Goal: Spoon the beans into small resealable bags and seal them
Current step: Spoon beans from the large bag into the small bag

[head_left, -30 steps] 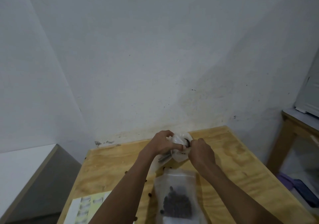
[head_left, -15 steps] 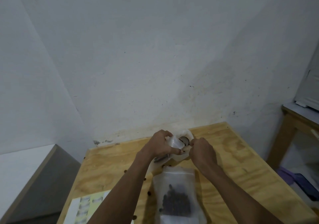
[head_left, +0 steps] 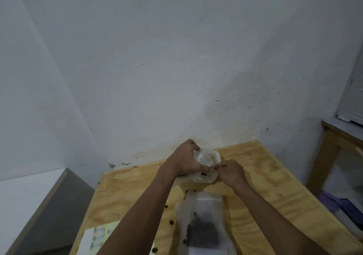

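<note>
Over the far part of the wooden table (head_left: 275, 186), my left hand (head_left: 184, 161) and my right hand (head_left: 230, 171) both pinch a small clear resealable bag (head_left: 205, 157). Each hand grips the bag's near edge, fingertips almost touching. A few dark beans (head_left: 203, 174) show at the bag's lower part, above a white container (head_left: 204, 179) that is mostly hidden behind the hands. Nearer to me lies a larger clear bag (head_left: 202, 201) flat on the table, with a dark heap of beans (head_left: 202, 235) inside. No spoon is in view.
Several loose beans (head_left: 171, 222) are scattered on the table left of the big bag. A sheet of labels (head_left: 96, 237) lies at the near left. A white wall stands right behind the table. A second wooden table (head_left: 334, 142) is at the right, a grey surface (head_left: 39, 205) at the left.
Both hands stayed on the small bag and shifted slightly. My right hand moved a little to the right and lower, and the fingertips now meet at the bag's near edge.
</note>
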